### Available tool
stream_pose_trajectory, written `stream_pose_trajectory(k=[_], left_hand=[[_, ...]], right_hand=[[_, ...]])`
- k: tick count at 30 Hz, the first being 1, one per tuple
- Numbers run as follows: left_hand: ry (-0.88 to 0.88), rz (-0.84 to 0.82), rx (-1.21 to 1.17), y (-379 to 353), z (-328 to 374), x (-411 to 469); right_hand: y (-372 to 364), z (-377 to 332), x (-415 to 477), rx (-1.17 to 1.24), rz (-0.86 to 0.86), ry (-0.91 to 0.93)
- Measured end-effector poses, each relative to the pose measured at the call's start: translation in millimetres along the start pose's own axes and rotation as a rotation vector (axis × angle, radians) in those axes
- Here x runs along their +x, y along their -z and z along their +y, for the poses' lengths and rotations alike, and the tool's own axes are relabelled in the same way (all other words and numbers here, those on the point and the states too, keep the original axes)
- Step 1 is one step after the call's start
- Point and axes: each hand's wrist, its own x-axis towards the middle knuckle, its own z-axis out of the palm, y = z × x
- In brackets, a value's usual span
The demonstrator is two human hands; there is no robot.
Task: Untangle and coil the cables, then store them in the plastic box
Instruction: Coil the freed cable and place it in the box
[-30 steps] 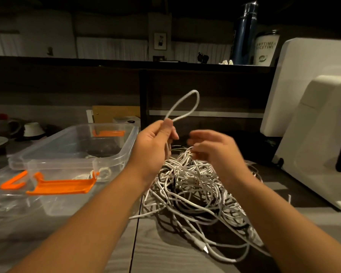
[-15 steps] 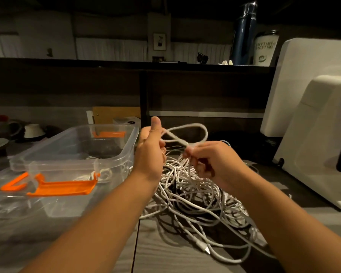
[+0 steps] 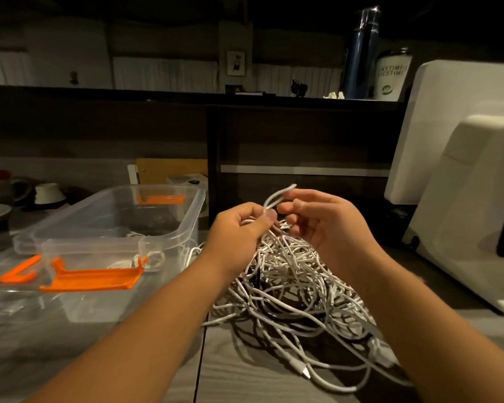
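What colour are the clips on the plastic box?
Orange clips, seen best in the head view.

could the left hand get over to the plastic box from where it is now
Probably yes: the plastic box sits open-topped beside the left hand, with nothing between them. The hand is busy, though, pinching a white cable loop with the right hand.

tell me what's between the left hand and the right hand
In the head view, a small loop of white cable bridges the gap: the left hand pinches its base, the right hand pinches near its tip, above the tangled cable pile.
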Motion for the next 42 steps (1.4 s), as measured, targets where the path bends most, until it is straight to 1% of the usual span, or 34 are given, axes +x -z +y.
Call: stream_pose_trajectory(k=[1,2,4,5,6,7,9,10,12,14,17,18,19,21,22,26,27,28,29,30,32,34,36,38,39,40,42], left_hand=[[-0.013,0.037,-0.039,-0.1,1.6,-0.1],[-0.011,0.084,-0.084,-0.2,2.5,0.9],[-0.034,0.161,-0.17,1.3,5.4,2.5],[-0.058,0.183,-0.184,1.8,6.4,2.5],[-0.081,0.205,-0.162,2.4,7.0,2.4],[-0.108,0.222,-0.12,3.0,6.5,2.0],[-0.128,0.252,-0.046,3.4,7.2,1.1],[-0.113,0.258,-0.02,3.4,7.4,1.1],[-0.066,0.248,0.057,3.2,7.1,0.8],[-0.039,0.214,0.136,2.9,7.3,-0.5],[-0.029,0.104,0.043,1.8,8.7,-5.6],[-0.036,0.058,0.07,0.7,7.3,-6.9],[-0.068,0.013,0.155,-1.1,4.1,-7.2],[-0.134,-0.026,0.358,-3.9,-2.3,-7.1],[-0.155,-0.043,0.404,-4.1,-5.0,-6.5],[-0.134,-0.104,0.396,-5.9,-2.2,-9.1],[-0.156,-0.092,0.382,-6.8,-0.8,-9.9],[-0.185,-0.063,0.358,-7.3,-0.2,-10.3],[-0.209,-0.02,0.326,-7.2,0.9,-10.6],[-0.219,0.034,0.284,-6.7,2.8,-10.0],[-0.23,0.166,0.215,-2.4,7.8,-6.6],[-0.243,0.249,0.212,1.8,9.1,-3.3],[-0.223,0.264,0.237,2.1,7.2,-2.6],[-0.184,0.246,0.257,2.0,4.0,-1.3],[-0.167,0.24,0.267,2.3,3.8,-1.4],[-0.147,0.233,0.27,2.6,4.1,-1.3],[-0.093,0.19,0.262,4.1,2.4,-1.0]], right_hand=[[0.8,1.8,0.5,-0.22,0.026,0.032],[1.4,4.1,0.2,-0.505,0.037,0.056],[2.1,11.7,1.1,-1.047,-0.019,0.065],[2.8,15.3,2.0,-1.223,-0.05,0.089],[3.7,18.5,3.8,-1.321,-0.056,0.148],[5.0,20.3,5.5,-1.361,-0.04,0.219],[7.3,20.4,6.4,-1.354,0.045,0.324],[8.7,19.0,6.1,-1.286,0.107,0.349],[8.6,14.5,3.4,-1.004,0.183,0.32],[5.0,9.7,-0.2,-0.68,0.178,0.24],[1.3,3.9,-2.9,-0.32,0.157,0.107],[-0.4,1.6,-4.2,-0.228,0.142,0.062],[-1.4,-0.5,-4.9,-0.14,0.122,0.026],[-3.4,-3.9,-6.9,0.018,0.086,-0.021],[-4.6,-5.4,-7.4,0.087,0.079,-0.036],[-5.3,-4.7,-4.6,0.296,0.094,-0.057],[-5.1,-4.1,-3.8,0.29,0.085,-0.04],[-4.1,-3.0,-3.1,0.23,0.08,-0.012],[-2.3,-1.8,-2.3,0.111,0.077,0.027],[0.5,-0.6,-1.6,-0.061,0.078,0.067],[6.0,1.1,-1.3,-0.501,0.064,0.134],[5.6,2.6,-2.1,-0.899,-0.055,0.126],[1.2,6.9,-5.3,-1.112,-0.193,0.068],[-2.2,10.5,-7.0,-1.187,-0.227,0.088],[-2.8,11.1,-7.4,-1.152,-0.218,0.093],[-3.2,10.7,-7.5,-1.057,-0.188,0.088],[-3.4,7.0,-7.8,-0.755,-0.108,0.09]])
